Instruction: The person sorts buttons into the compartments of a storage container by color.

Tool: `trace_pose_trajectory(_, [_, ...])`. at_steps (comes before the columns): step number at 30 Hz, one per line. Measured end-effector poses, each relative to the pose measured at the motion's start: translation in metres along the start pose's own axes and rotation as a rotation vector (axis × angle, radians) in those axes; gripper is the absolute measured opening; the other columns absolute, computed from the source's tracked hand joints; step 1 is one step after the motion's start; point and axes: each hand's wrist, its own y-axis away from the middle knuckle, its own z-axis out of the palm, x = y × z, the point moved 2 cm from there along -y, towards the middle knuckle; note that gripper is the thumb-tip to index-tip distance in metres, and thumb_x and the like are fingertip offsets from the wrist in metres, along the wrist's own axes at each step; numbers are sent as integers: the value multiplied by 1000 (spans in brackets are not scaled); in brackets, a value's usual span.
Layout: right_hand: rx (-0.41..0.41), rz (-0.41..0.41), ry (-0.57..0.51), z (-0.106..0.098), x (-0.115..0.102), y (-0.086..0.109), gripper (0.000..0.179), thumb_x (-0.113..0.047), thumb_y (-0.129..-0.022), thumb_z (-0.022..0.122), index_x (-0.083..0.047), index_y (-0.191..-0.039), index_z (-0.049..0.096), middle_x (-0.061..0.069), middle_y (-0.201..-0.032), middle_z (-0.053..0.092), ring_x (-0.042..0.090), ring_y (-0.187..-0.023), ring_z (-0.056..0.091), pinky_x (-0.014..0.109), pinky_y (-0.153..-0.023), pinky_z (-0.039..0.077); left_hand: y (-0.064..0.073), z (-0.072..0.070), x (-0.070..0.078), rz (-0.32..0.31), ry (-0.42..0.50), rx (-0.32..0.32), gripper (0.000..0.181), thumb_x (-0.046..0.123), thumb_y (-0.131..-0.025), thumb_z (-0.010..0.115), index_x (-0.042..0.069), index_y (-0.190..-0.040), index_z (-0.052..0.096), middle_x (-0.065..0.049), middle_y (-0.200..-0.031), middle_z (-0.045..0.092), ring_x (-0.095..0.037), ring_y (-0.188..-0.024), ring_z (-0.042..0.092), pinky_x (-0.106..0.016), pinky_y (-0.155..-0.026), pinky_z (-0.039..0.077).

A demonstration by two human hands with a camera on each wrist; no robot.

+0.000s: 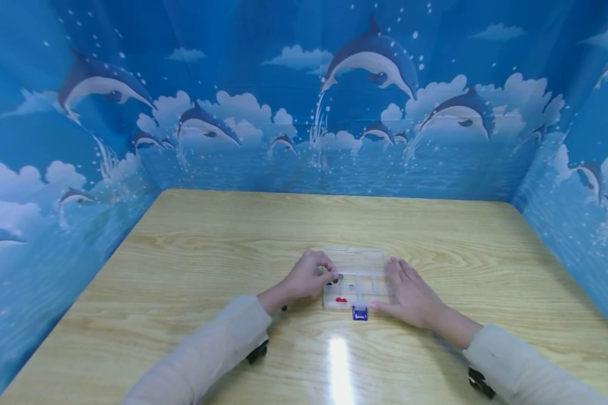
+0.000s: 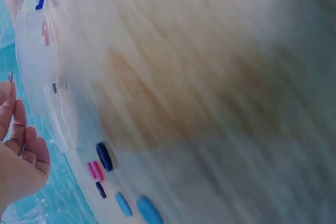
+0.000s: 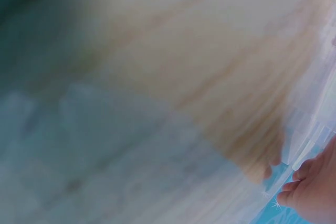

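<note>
Some red pieces (image 1: 341,300) sat in the clear box (image 1: 367,286) on the table (image 1: 223,242), head view; our left hand (image 1: 308,275) partly hid it. Left wrist: we pinched a dark piece (image 2: 10,76); pink pieces (image 2: 95,171) and blue pieces (image 2: 149,210) lay past the box's left edge. Right wrist: our right hand (image 3: 315,188), unclenched, touched its right edge.

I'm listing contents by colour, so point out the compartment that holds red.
The near-left compartment of the clear box in the head view: red pieces lie there, and no other compartment shows red.
</note>
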Motion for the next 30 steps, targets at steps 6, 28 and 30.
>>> trace_pose_trajectory(6, [-3,4,-5,-1,0,0,100,-62,-82,52,13,-140,22,31,-147,20,47,-136,20,55,-110,20,-2,5,2,-20,-15,-16,5,12,-82,67,7,-81,69,-4,-89,67,-17,-91,50,-37,-90,39])
trace_pose_trajectory(28, [-2,-4,-3,-3,-1,0,99,-62,-83,52,14,-139,22,32,-147,21,48,-136,20,56,-110,20,-7,18,12,40,-221,9,7,17,-81,69,10,-82,71,-2,-92,65,-15,-90,49,-27,-83,41])
trace_pose_trajectory(30, [-4,-3,0,-3,-1,0,99,-62,-83,52,14,-139,22,32,-147,21,48,-136,20,55,-110,20,-8,18,12,49,-237,8,8,18,-82,69,10,-82,71,-2,-92,65,-16,-91,50,-28,-84,42])
